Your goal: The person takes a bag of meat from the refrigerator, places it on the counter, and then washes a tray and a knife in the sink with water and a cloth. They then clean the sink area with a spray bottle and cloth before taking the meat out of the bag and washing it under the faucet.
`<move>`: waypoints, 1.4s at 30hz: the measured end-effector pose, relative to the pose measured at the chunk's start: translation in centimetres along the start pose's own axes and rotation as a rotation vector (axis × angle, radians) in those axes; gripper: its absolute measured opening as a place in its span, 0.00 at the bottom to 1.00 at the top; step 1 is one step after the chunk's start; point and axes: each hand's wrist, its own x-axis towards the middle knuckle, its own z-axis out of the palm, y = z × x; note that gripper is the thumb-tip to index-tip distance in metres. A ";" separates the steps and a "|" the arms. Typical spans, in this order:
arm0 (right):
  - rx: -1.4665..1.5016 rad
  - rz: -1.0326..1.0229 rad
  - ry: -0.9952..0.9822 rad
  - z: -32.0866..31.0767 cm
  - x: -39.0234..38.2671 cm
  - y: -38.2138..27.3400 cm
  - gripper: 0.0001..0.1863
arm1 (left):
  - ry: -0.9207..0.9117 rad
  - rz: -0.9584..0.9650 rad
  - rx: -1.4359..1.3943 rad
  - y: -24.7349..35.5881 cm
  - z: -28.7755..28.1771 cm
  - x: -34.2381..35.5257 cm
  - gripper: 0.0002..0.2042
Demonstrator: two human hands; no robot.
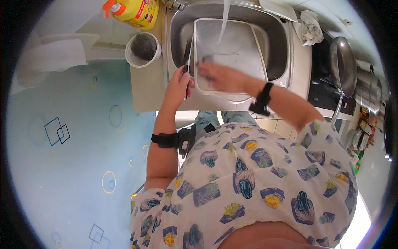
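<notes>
My left hand (179, 87) is closed round the handle of what looks like a knife (189, 54), long, narrow and dark with a pale edge. It points away from me along the left side of a flat rectangular metal tray (236, 50) with a pale rim. Over the tray's near left part, my right hand (222, 76) is smeared by motion. A small dark patch shows at its fingertips, too blurred to name. The tray lies across the steel sink (284, 62), and a stream of water (225, 20) falls onto it.
Left of the sink stand a white tub (154, 60) with a dark grey scouring pad (143, 46) and a yellow bottle (145, 14) with an orange pump. A crumpled white cloth (309, 28) lies at the right. Beyond it, a frying pan (343, 66) rests by a black stove (321, 85).
</notes>
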 end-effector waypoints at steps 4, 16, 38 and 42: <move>-0.457 0.014 0.107 -2.4 2.4 9.9 0.20 | -0.025 -0.029 -0.195 0.1 0.1 -0.3 0.23; -0.480 -0.232 0.045 -3.9 -1.7 6.1 0.27 | -0.084 -0.167 0.114 2.4 1.9 1.2 0.25; -0.302 0.359 0.165 -8.2 -3.0 15.3 0.15 | -0.093 0.958 0.760 0.8 10.8 -1.3 0.06; -0.466 -0.111 0.236 0.3 0.4 7.9 0.18 | 0.136 0.916 0.790 -1.3 9.7 -0.6 0.10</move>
